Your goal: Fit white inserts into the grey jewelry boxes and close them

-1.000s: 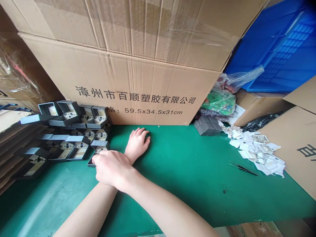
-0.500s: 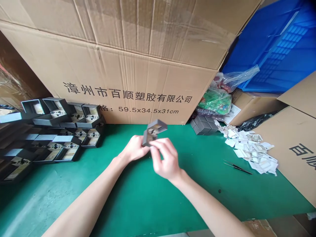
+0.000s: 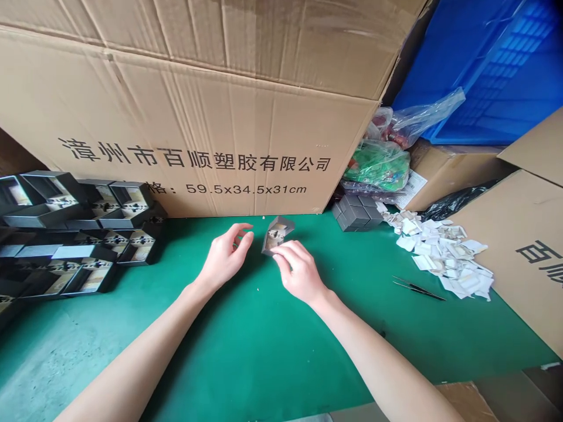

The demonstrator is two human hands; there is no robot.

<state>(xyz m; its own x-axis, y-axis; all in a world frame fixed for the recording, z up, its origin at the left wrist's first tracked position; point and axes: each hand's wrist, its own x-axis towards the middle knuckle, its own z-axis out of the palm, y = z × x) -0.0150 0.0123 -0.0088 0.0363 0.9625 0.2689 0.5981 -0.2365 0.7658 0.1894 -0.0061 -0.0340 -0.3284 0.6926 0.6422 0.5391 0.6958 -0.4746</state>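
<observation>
A small grey open box sits tilted on the green table, just in front of the big cardboard carton. My right hand pinches its near edge with the fingertips. My left hand hovers a little to the left of the box, fingers apart and curled, holding nothing. A stack of several open dark boxes with pale inserts fills the left side of the table.
A cluster of closed grey boxes stands at the back right. Beside it lie a heap of white paper scraps, black tweezers, plastic bags, a blue crate and a carton at the right.
My right hand took a grey box from the left stack, brought it to the middle between both hands, then lowered it to the table. My left hand has let go of it.
</observation>
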